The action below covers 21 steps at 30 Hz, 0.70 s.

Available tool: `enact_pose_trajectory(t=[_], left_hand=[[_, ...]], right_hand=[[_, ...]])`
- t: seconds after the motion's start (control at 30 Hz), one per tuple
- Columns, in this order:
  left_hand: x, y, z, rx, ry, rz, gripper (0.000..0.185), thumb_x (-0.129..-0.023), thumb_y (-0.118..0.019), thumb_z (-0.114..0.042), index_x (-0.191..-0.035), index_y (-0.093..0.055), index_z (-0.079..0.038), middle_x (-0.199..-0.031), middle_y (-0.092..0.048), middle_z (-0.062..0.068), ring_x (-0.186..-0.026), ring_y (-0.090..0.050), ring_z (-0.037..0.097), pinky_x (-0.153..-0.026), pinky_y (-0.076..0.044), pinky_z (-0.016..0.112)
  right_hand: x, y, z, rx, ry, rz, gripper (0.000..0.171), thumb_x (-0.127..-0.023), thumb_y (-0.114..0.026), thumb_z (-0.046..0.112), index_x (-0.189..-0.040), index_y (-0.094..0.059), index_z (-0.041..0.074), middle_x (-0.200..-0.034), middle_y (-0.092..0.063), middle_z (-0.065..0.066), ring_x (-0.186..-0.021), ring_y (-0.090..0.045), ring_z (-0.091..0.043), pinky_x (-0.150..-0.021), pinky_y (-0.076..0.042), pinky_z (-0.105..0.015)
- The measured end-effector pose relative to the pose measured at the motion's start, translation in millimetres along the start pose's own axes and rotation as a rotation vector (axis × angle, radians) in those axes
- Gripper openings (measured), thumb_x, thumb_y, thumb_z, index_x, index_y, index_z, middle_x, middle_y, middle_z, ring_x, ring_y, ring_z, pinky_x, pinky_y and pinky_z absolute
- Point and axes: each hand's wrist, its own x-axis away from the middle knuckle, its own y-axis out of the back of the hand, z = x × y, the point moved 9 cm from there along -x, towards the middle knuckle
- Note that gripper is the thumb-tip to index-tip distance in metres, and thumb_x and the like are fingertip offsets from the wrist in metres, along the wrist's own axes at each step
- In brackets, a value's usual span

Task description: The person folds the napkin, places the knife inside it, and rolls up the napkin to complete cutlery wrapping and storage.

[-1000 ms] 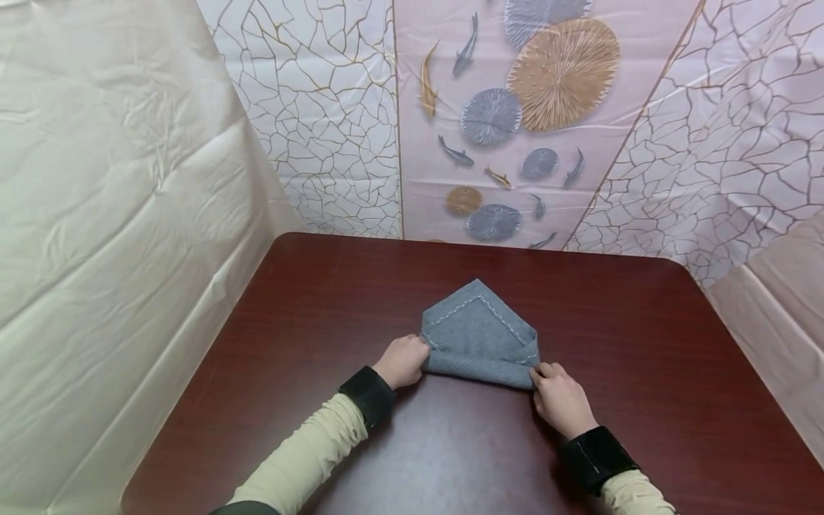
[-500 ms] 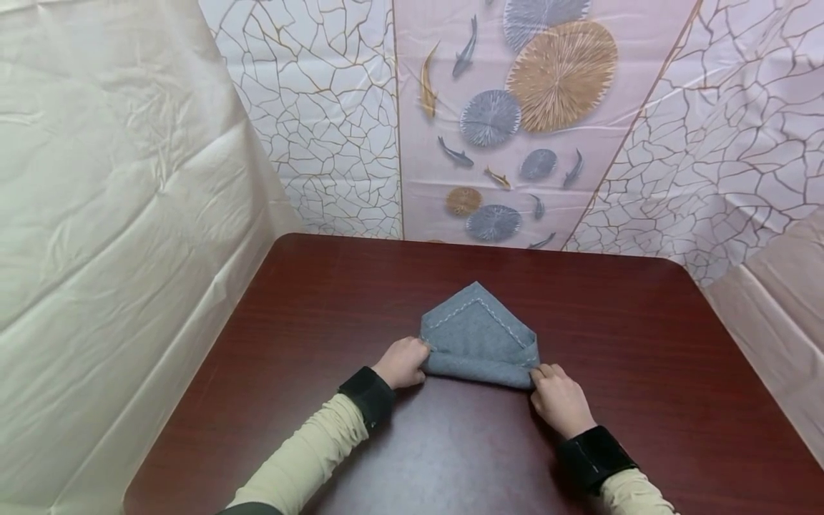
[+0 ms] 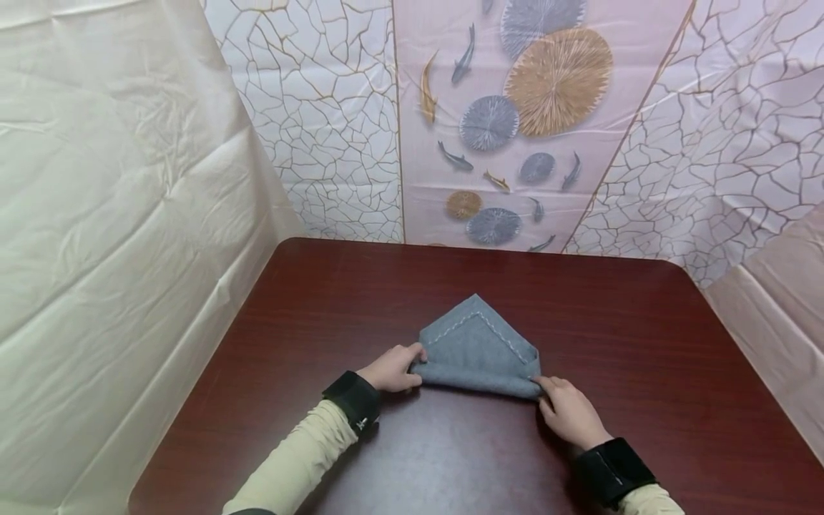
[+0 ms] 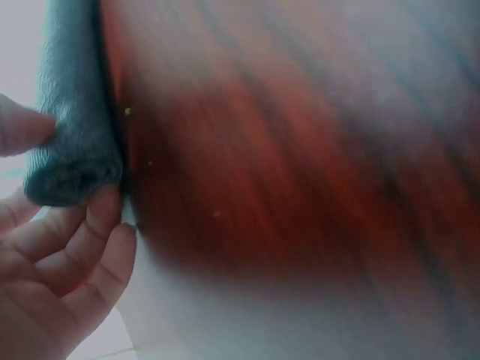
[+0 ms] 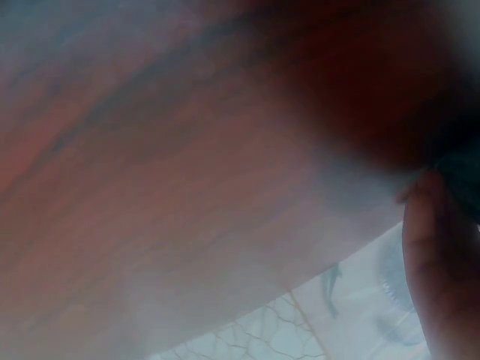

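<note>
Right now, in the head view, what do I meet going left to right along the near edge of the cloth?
Left sleeve → left hand pinching the left corner → grey folded cloth → right hand at the right corner, all on the dark red table.
</note>
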Motion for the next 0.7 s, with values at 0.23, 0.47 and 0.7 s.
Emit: enact_pose_trajectory(t=[0.23,0.47,0.7], left_hand=[[6.3,-4.9,4.6,0.195,-0.008,0.132,0.022,-0.089,-0.055,-0.006,-0.11,-0.052,-0.002,-0.067,-0.058,0.004,-0.052,-0.052,0.007,-0.062,-0.043,0.021],[-8.1,-8.4,27.7,0.294,0.022,0.131,0.022,-0.097,-0.045,-0.02,-0.11,-0.052,-0.003,-0.073,-0.057,0.0,-0.063,-0.056,0.011,-0.062,-0.045,0.026],[-17.7,3.9,32.4,0.296,0.182,0.035,0.014,-0.092,-0.052,-0.009,-0.1,-0.053,0.003,-0.06,-0.06,0.006,-0.05,-0.058,0.017,-0.054,-0.048,0.027]], right_hand=[[-1.1,6.7,-9.8,-0.174,-0.038,0.045,0.023,-0.08,-0.062,-0.003,-0.102,-0.055,-0.002,-0.089,-0.062,-0.012,-0.071,-0.058,-0.02,-0.062,-0.045,-0.035],[-17.5,1.8,-26.4,-0.212,-0.179,0.103,0.011,-0.088,-0.052,0.002,-0.096,-0.055,-0.005,-0.066,-0.05,-0.002,-0.055,-0.044,-0.013,-0.054,-0.038,-0.031],[-28.8,-3.5,-40.0,-0.086,-0.304,0.145,0.021,-0.089,-0.051,0.012,-0.098,-0.053,-0.006,-0.06,-0.049,-0.005,-0.052,-0.046,-0.018,-0.052,-0.039,-0.037]])
